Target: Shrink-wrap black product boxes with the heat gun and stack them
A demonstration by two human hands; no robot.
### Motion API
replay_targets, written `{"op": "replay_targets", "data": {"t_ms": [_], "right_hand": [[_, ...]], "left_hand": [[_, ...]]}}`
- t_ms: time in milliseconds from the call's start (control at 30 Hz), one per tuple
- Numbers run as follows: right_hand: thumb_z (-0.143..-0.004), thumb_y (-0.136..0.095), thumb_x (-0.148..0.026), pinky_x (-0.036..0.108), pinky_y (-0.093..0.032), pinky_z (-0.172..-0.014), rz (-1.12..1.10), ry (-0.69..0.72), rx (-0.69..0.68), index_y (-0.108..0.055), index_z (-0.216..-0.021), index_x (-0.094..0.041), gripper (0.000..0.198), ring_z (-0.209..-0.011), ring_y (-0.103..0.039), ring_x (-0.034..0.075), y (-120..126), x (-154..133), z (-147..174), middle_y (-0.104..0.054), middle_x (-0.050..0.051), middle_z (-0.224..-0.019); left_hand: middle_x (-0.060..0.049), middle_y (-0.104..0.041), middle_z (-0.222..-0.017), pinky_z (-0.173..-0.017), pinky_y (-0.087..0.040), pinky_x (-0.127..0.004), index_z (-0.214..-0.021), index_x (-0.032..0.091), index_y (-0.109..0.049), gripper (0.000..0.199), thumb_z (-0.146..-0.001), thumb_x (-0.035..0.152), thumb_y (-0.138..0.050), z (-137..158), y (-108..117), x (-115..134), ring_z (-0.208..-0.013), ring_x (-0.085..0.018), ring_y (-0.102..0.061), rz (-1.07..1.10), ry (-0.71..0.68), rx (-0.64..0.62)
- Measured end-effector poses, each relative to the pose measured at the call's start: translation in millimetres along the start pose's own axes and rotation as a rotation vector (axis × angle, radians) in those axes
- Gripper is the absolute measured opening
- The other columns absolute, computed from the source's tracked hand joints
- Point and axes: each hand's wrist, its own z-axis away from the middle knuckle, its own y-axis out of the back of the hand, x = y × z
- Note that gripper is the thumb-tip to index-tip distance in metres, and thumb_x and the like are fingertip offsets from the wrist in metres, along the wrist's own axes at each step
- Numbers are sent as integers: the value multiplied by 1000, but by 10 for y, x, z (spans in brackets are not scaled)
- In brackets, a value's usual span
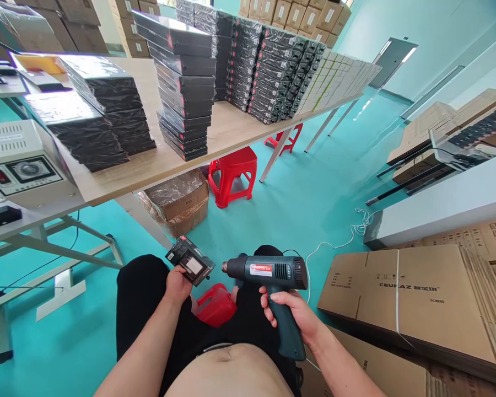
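My right hand (pixel 293 311) is wrapped round the handle of a dark green heat gun (pixel 268 271), whose metal nozzle points left. A small black box (pixel 190 260) with a white label is gripped in my left hand (pixel 177 284), in front of the nozzle with a short gap between. The box looks glossy, as if wrapped in film. Both hands are above my lap. Part of the fingers under the box is hidden.
A wooden table (pixel 227 132) bears a tall stack of black boxes (pixel 186 94), wrapped packs (pixel 103 116) and rows of white boxes (pixel 334 80). Below are red stools (pixel 233 168) and an open carton (pixel 182 204). Flattened cartons (pixel 400 298) lie right; a sealing machine (pixel 25 165) stands left.
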Motion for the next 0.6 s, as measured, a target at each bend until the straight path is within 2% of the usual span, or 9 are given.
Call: {"op": "replay_targets", "data": {"t_ms": [200, 433, 600], "right_hand": [[-76, -58, -28, 25, -47, -51, 45, -16, -56, -63, -103, -12, 32, -59, -59, 14, -43, 82, -20, -65, 7, -81], [-74, -61, -30, 25, -47, -51, 69, -10, -59, -64, -102, -12, 33, -59, -60, 14, -137, 31, -27, -65, 7, -81], [-73, -60, -28, 25, -46, -48, 96, -54, -109, -63, -102, -11, 33, -58, -60, 15, -164, 14, -6, -66, 8, -80]], "left_hand": [[-4, -62, -63, -62, -55, -39, -71, 16, -57, 27, -49, 8, -44, 33, 4, 26, -58, -22, -62, -11, 5, -37], [-5, -64, -68, -70, -54, -44, -91, 15, -63, 40, -54, 13, -47, 53, 6, 44, -64, -25, -64, 45, 37, -50], [-5, -63, -64, -69, -54, -46, -90, 14, -62, 40, -53, 16, -46, 57, 0, 31, -58, -25, -63, 4, 32, -74]]}}
